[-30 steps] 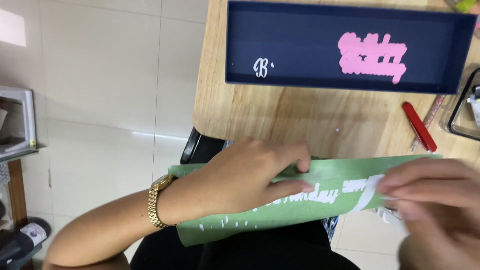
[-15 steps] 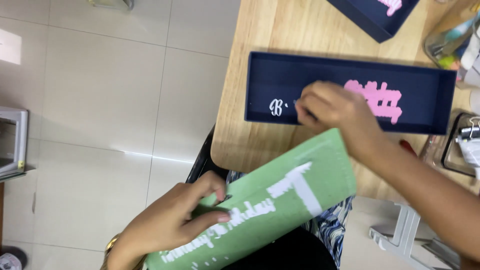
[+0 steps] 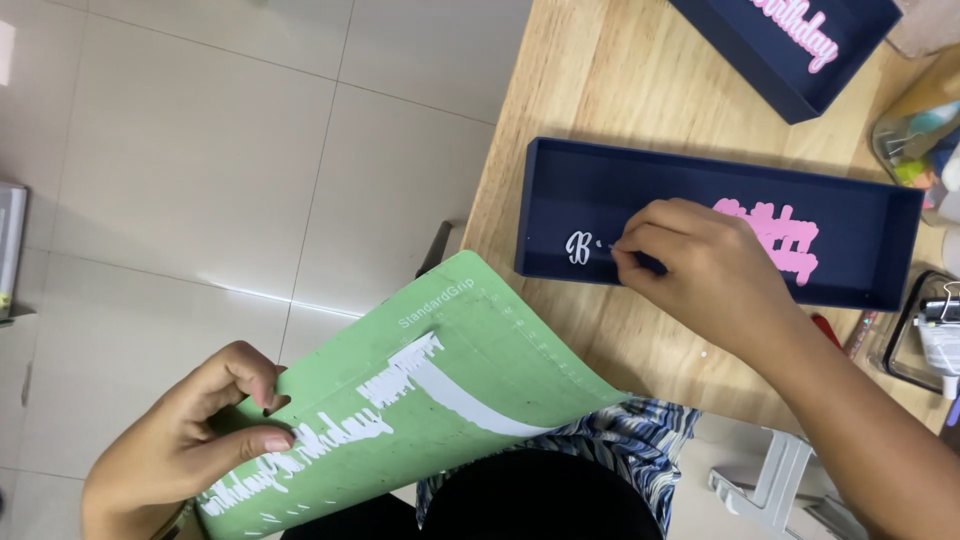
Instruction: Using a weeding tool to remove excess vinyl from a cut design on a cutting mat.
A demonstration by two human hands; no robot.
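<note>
My left hand [image 3: 185, 440] grips the lower left corner of a green cutting mat [image 3: 470, 350] that lies tilted over my lap, with white cut-out script and a white strip stuck on it. My right hand [image 3: 700, 265] reaches into a long navy box [image 3: 545, 170] on the wooden table [image 3: 570, 90]. Its fingertips are pinched together on the box floor, just right of a white cut-out letter [image 3: 578, 247], and a tiny white piece shows at them. A pink script cut-out [image 3: 795, 245] lies in the box, partly behind my right hand.
A second navy box [image 3: 790, 70] with pink script stands at the table's far side. At the right edge are a clear container of supplies [image 3: 915, 130], a red pen [image 3: 825, 328] and a tray with a binder clip [image 3: 940, 305]. Tiled floor [image 3: 200, 150] lies to the left.
My right hand left the green mat and reached into the navy box, settling pinched beside the white letter. My left hand keeps the mat, now tilted lower over my lap.
</note>
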